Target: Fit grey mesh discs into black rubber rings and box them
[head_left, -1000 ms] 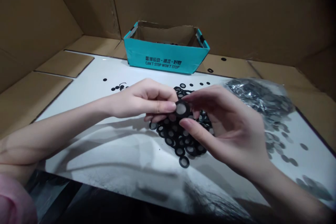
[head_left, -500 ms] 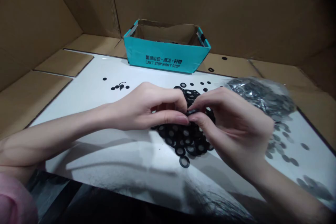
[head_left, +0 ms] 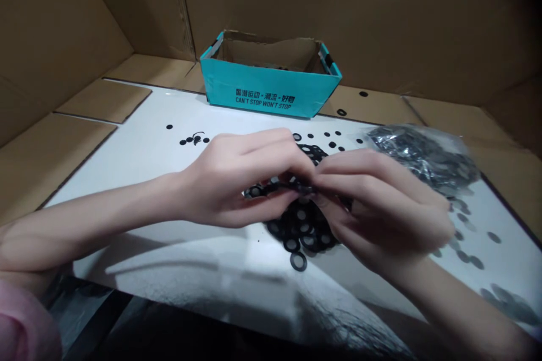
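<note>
Between my two hands a small black ring-shaped piece (head_left: 303, 188) is pinched, seen nearly edge-on and partly covered by the fingertips. My left hand (head_left: 254, 175) grips it from the left between thumb and fingers. From the right, my right hand (head_left: 376, 203) holds it in a pinch too, its thumb partly hidden. Beneath the hands lies a heap of black rings (head_left: 301, 228) with pale centres, the upper part covered by my fingers. One loose ring (head_left: 298, 261) rests at the near edge of the heap.
Behind the heap stands a turquoise open box (head_left: 271, 87). A clear plastic bag (head_left: 427, 152) of dark pieces lies at the right, with grey discs (head_left: 470, 256) scattered nearby. Small black discs (head_left: 189, 140) lie at the left. Cardboard walls (head_left: 355, 17) enclose the white table (head_left: 178, 271).
Both hands have shifted slightly down and tilted, with knuckles turned more over the pinched ring. My right-hand fingers have closed in beside the left fingertips.
</note>
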A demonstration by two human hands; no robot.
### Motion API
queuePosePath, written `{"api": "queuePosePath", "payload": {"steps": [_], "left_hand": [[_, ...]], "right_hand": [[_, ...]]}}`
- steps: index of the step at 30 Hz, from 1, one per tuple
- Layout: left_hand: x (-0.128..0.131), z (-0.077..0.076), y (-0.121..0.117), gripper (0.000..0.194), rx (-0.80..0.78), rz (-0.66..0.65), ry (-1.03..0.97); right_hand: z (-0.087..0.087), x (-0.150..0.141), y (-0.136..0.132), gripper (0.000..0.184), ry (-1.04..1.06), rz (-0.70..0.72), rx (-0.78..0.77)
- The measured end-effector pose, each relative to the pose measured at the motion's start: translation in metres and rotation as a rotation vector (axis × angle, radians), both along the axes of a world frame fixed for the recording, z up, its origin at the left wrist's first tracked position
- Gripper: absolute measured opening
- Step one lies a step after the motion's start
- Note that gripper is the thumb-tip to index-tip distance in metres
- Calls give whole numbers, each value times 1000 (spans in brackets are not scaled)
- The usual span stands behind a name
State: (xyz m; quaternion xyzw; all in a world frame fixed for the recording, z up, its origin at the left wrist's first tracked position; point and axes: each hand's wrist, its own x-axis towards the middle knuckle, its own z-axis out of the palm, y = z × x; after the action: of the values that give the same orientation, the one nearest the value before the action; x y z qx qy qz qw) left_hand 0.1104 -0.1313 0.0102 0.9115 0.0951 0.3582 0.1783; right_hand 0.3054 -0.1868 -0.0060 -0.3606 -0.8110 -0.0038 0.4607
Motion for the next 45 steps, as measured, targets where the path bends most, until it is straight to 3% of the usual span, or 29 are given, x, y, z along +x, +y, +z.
{"api": "queuePosePath", "payload": {"steps": [5,12,19,22,26,29,32,34,37,40,45], "left_hand": [[-2,1,2,15,88,-43,47],[-1,1,2,15,258,-65,-32],[0,5,-3,27,126,57,63],[0,5,-4,37,154,80,15],[-7,13,-6,31,274,66,56],[-12,18,-8,20,335,112,101],[-11,16,-6,19,353,143,100],[-8,12,-4,20,348,104,34],[-5,7,-1,21,195,57,-63],[-3,7,0,15,-4,2,-37],[0,5,-5,4,-42,47,-27]], "right_hand": [[-3,4,-2,27,-83,8,162],[-5,9,4,19,-94,71,344],[-6,10,6,17,-112,108,342],[-5,8,5,15,-77,92,338],[0,7,3,20,-23,78,137],[6,6,2,12,57,204,-164],[10,4,1,9,135,275,-452],[10,2,0,12,169,253,-507],[7,1,0,9,176,182,-437],[3,1,2,10,149,125,-265],[-2,1,5,20,40,101,-51]]}}
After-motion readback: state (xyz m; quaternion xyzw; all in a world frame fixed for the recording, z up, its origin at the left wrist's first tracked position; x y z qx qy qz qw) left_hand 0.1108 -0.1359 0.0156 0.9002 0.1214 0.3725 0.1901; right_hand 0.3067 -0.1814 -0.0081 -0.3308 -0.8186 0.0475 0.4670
